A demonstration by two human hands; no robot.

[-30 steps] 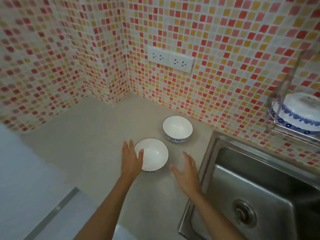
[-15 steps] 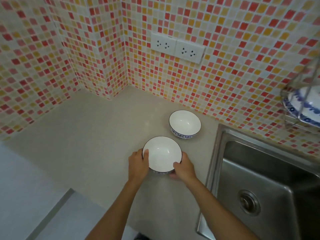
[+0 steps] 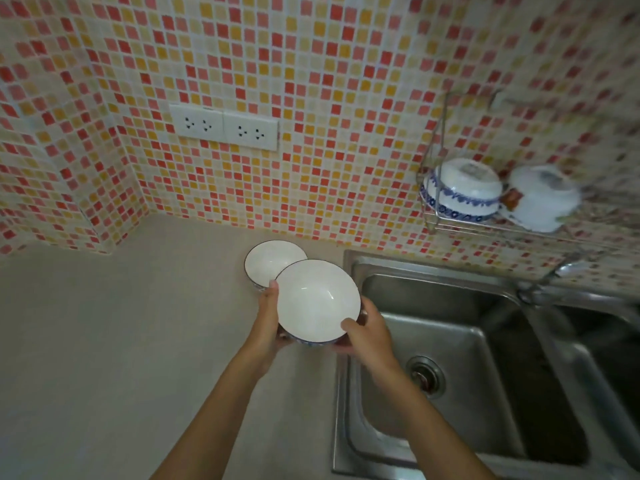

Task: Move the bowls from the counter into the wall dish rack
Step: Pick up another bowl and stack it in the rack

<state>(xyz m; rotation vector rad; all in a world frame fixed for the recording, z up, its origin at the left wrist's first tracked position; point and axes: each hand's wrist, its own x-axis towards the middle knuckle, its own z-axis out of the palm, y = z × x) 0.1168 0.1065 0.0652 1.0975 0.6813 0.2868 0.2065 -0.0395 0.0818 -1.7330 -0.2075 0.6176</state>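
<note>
You will find no readable text, label, brand or number anywhere in this view. The upturned base of the blue-patterned bowl (image 3: 462, 188) in the wall dish rack (image 3: 437, 188) carries a grey mark, too blurred to read. The white bowl beside it (image 3: 540, 199) shows a similar smudge on its base, also illegible. The double wall socket (image 3: 224, 126) bears no lettering you can make out.

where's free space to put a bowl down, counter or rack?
Counter is bare from the tiled corner to the second bowl. Wall rack holds two upturned bowls at its left end; farther right is blurred. Both hands hold the lifted bowl.
</note>
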